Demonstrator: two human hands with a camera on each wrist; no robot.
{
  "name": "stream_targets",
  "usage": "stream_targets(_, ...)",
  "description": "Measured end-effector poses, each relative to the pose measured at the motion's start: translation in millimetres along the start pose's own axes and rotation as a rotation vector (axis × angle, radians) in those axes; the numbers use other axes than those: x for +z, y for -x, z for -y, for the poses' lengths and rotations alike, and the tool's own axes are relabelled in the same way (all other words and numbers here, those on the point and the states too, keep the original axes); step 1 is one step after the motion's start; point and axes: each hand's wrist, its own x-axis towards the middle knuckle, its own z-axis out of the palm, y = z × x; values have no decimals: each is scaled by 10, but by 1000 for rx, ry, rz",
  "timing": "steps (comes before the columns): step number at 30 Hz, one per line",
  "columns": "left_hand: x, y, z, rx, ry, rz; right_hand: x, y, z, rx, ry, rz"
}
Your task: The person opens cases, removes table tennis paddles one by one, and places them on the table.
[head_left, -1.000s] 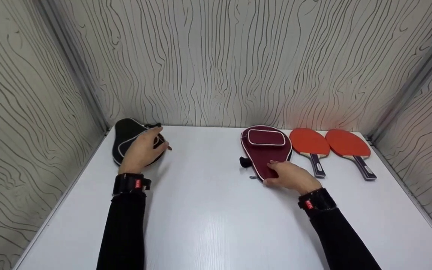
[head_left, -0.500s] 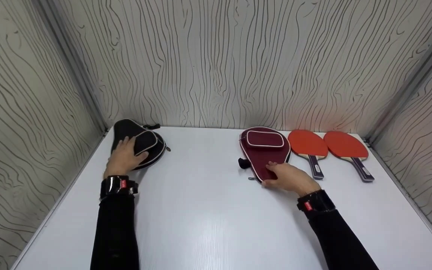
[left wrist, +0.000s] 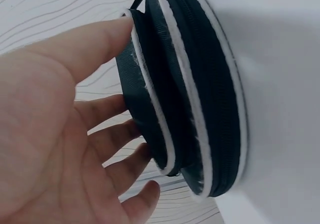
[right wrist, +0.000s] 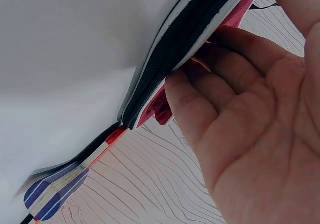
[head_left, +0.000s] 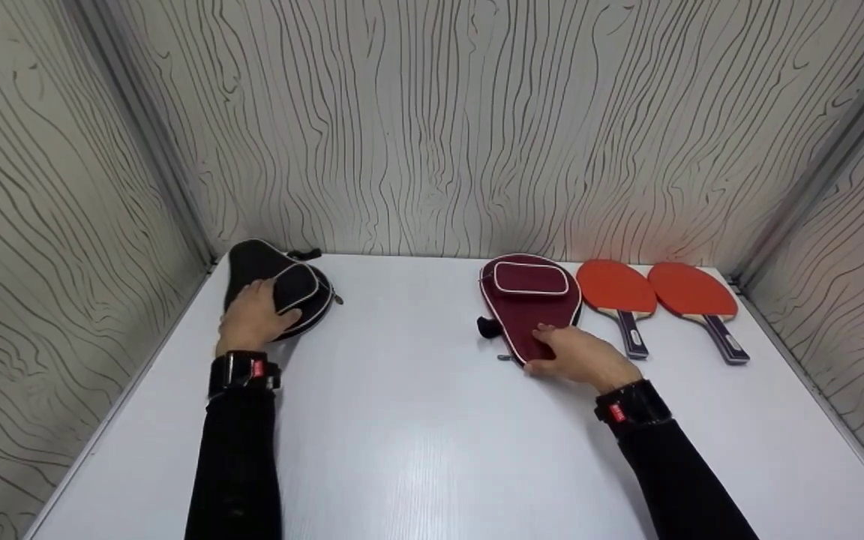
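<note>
A black zipped paddle case point(head_left: 289, 279) lies at the table's back left corner. My left hand point(head_left: 253, 313) rests on its near left side with fingers fairly straight; in the left wrist view the thumb of my left hand point(left wrist: 65, 129) touches the white-piped edge of the black case point(left wrist: 195, 84). A maroon paddle case point(head_left: 526, 296) with a front pocket lies right of centre. My right hand point(head_left: 573, 352) holds its narrow near end, fingers on top and thumb at the near edge. The right wrist view shows my right hand point(right wrist: 260, 109) with bent fingers against the maroon case point(right wrist: 200, 29).
Two red paddles point(head_left: 616, 289) point(head_left: 691, 291) lie side by side right of the maroon case, handles toward me. One paddle handle point(right wrist: 65, 184) shows in the right wrist view. The white table point(head_left: 417, 427) is walled on three sides by patterned panels.
My left hand has moved from the black case's right side to its near left side and now lies flat on it. The right hand has stayed on the maroon case.
</note>
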Motion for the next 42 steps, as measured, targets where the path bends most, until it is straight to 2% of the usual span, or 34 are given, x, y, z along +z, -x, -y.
stream_targets(10, 24, -10, -213, -31, 8, 9, -16, 11, 11, 5, -1, -1)
stream_targets(16, 107, -20, -340, 21, 12, -30, -17, 10, 27, -7, 22, -12)
stream_targets(25, 152, -27, -416, 72, 17, -56, -13, 9, 62, -19, 36, -20)
stream_targets(28, 157, -35, -456, 89, 18, -36, -14, 7, 83, -31, 40, -27)
stream_targets(37, 135, 3, -666, 120, -40, 88, -10, -21, 217, -70, 63, -84)
stream_targets(42, 142, 36, -800, 168, -69, 134, -9, -17, 320, -113, 83, -139)
